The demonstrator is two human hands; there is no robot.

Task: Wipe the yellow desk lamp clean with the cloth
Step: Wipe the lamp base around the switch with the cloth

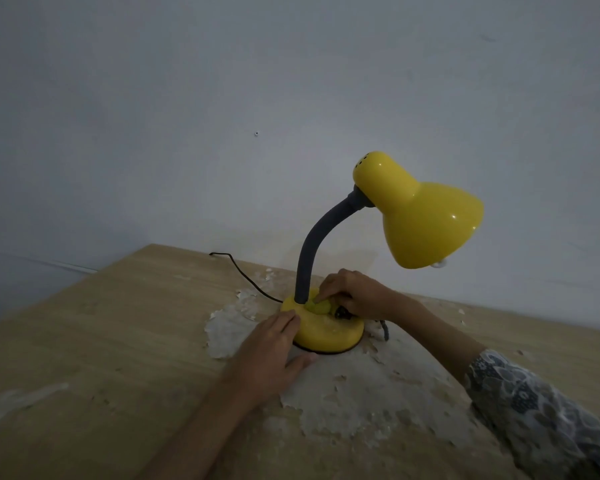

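The yellow desk lamp point(426, 216) stands on a worn wooden table point(101, 341), its shade tilted to the right on a grey bendy neck point(317, 244). Its round yellow base point(326, 332) sits near the table's middle. My right hand point(355, 296) presses a small bunched yellow-green cloth point(317, 306) onto the top of the base, right beside the foot of the neck. My left hand point(271, 355) lies against the base's left front side, fingers on its edge and thumb on the table, steadying it.
A black power cord point(246, 275) runs from the base back to the table's far edge. The tabletop's veneer is peeled into a pale rough patch point(368, 403) around the lamp. A grey wall stands close behind. A grey strap end point(384, 331) lies right of the base.
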